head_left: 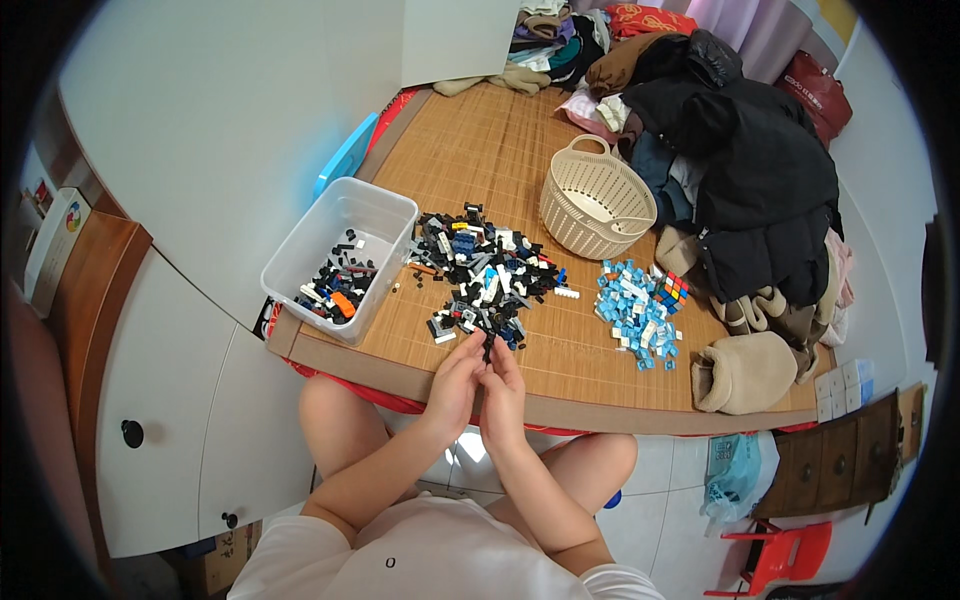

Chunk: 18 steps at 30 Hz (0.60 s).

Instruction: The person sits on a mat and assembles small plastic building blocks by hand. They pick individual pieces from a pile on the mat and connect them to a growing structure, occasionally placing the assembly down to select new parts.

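Note:
My left hand [455, 388] and my right hand [503, 405] meet at the near edge of the bamboo mat [570, 385]. Between their fingertips they pinch a small black building-block piece [489, 345]; its exact shape is too small to make out. Just beyond the fingers spreads a loose pile of building blocks [485, 270], mostly black, grey and white with some blue. To the left, a clear plastic bin [385, 205] contains more blocks, among them an orange one [343, 304].
Right of the pile lies a heap of light-blue and white tiles [635, 310], with a puzzle cube [672, 291] beside it. Behind stands a beige basket [595, 195]. Dark clothes [765, 160] are piled at the right. A blue lid [345, 155] leans on the cabinet.

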Each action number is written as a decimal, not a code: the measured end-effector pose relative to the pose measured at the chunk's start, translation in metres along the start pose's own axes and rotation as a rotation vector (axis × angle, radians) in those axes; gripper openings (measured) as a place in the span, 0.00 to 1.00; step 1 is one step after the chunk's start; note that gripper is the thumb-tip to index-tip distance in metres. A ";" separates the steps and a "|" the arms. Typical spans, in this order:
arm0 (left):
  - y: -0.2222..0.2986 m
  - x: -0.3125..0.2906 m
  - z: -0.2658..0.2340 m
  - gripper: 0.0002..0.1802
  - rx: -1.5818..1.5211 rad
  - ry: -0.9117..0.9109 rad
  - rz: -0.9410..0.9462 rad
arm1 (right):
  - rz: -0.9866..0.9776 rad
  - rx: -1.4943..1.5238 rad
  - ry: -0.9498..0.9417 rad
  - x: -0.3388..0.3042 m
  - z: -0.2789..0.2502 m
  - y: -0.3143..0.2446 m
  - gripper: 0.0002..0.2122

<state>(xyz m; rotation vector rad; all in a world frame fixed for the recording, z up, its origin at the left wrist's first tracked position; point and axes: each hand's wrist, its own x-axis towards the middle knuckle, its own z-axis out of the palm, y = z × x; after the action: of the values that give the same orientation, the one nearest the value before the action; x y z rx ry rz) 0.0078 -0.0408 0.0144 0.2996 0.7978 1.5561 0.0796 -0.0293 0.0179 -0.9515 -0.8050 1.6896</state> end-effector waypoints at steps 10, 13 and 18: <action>-0.002 -0.007 0.008 0.25 -0.004 0.044 0.032 | 0.000 0.105 0.032 -0.004 0.003 -0.006 0.25; 0.002 -0.012 0.015 0.26 -0.018 0.030 0.045 | -0.038 0.096 0.016 -0.004 0.001 -0.003 0.24; 0.007 -0.020 0.019 0.26 -0.017 0.023 0.084 | -0.041 0.124 -0.006 -0.009 0.005 -0.008 0.24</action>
<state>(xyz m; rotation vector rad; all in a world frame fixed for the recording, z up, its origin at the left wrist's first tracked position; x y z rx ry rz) 0.0176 -0.0532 0.0382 0.3066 0.7986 1.6472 0.0807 -0.0360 0.0288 -0.8402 -0.7107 1.6873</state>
